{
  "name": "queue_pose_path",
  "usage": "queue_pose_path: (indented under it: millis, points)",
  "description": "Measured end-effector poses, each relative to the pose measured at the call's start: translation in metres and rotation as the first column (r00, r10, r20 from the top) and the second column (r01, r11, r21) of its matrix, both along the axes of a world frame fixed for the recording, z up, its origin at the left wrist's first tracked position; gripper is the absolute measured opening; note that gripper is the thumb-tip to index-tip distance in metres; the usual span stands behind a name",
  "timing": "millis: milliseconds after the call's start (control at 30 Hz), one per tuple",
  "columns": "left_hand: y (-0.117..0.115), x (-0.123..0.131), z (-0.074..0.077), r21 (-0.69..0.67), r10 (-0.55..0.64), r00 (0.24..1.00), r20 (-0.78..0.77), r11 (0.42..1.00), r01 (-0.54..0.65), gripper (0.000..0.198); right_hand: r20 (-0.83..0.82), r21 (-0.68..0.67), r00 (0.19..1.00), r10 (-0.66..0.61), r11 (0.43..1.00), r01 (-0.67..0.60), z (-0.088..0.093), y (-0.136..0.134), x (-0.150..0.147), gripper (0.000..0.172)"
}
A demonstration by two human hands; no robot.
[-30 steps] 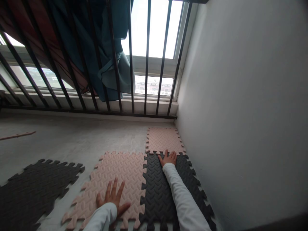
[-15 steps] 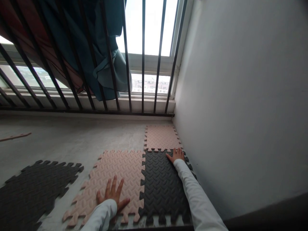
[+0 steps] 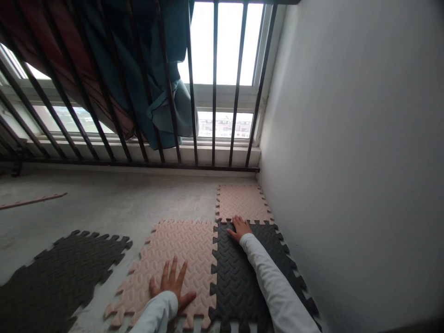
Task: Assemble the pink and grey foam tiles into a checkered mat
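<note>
At the bottom of the frame, a person's left hand lies palm down on a pale pink foam floor tile, fingers spread wide, a white sleeve reaching to the wrist. Just beyond it, the right hand rests on the top edge of a dark grey foam tile, its fingers loosely together and curved slightly. Neither hand pinches or lifts anything; how hard either one presses cannot be told. The two tiles sit side by side, their toothed edges meshed along a seam at lower centre, while a smaller pink tile adjoins the top of the dark one, beside the foot of a white plastered wall at right. The ribbed foam looks light, soft and bendy, so the firmest hold would probably come from a broad grip on the tile's body rather than on its thin teeth. A second dark tile lies well apart at lower left on a concrete floor, with a thin tan strip beyond it at far left. Farther off, dark metal window bars cross the upper frame, with teal cloth and rust-red cloth at upper left and pale buildings outside the glass.
</note>
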State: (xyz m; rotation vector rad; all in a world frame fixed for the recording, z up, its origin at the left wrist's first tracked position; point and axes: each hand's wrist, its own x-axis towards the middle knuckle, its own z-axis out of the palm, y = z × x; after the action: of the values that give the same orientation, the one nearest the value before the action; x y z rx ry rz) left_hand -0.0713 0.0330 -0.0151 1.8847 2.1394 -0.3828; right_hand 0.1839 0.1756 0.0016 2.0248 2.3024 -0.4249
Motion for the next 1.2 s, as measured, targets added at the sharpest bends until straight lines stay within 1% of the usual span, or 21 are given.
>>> queue_pose_path:
  millis: [133,233,367,433,533,600,733,867,1033,1100,1200]
  points:
    - [0.0,0.002,0.004,-0.029,0.003,1.0,-0.014,1.0,-0.003,0.072,0.012,0.033,0.999,-0.033,0.999,0.032,-0.007,-0.006,-0.009,0.074]
    - [0.0,0.002,0.003,-0.007,0.008,1.0,-0.013,1.0,-0.008,0.072,0.027,0.046,0.998,-0.052,0.998,0.051,-0.01,-0.009,-0.011,0.073]
    - [0.002,0.0,-0.004,0.013,0.007,1.0,0.02,1.0,-0.008,0.073,0.059,0.018,0.996,-0.071,0.997,0.07,-0.001,-0.007,-0.019,0.07]
    - [0.002,-0.001,-0.006,0.009,0.006,1.0,0.028,1.0,-0.006,0.074,0.049,0.05,0.998,-0.044,0.998,0.041,0.005,-0.005,-0.028,0.064]
    - [0.002,-0.001,-0.005,0.002,0.001,1.0,0.021,1.0,-0.001,0.074,-0.009,0.111,1.0,0.008,0.994,-0.007,0.011,-0.002,-0.043,0.057]
    - [0.001,-0.001,-0.004,0.009,-0.006,1.0,0.011,1.0,0.006,0.073,-0.024,0.145,1.0,-0.005,0.989,0.009,0.011,-0.002,-0.053,0.054]
    - [0.001,-0.002,-0.005,0.022,-0.009,1.0,0.01,1.0,0.008,0.072,-0.032,0.24,0.996,-0.081,0.967,0.086,0.007,-0.002,-0.065,0.044]
    - [0.001,-0.002,-0.006,0.014,-0.006,1.0,0.001,1.0,0.006,0.072,-0.048,0.261,0.992,-0.116,0.957,0.125,0.003,-0.003,-0.071,0.046]
    - [0.001,-0.001,-0.006,0.033,-0.009,1.0,-0.014,0.999,0.01,0.072,-0.041,0.259,0.991,-0.127,0.957,0.134,0.005,-0.005,-0.078,0.048]
    - [0.001,-0.001,-0.006,0.034,-0.008,1.0,-0.012,0.999,0.009,0.072,-0.035,0.243,0.992,-0.124,0.962,0.128,0.005,-0.007,-0.079,0.05]
    - [0.002,-0.001,-0.004,0.025,-0.012,1.0,-0.009,1.0,0.012,0.072,-0.02,0.21,0.995,-0.097,0.973,0.099,0.002,-0.011,-0.079,0.057]
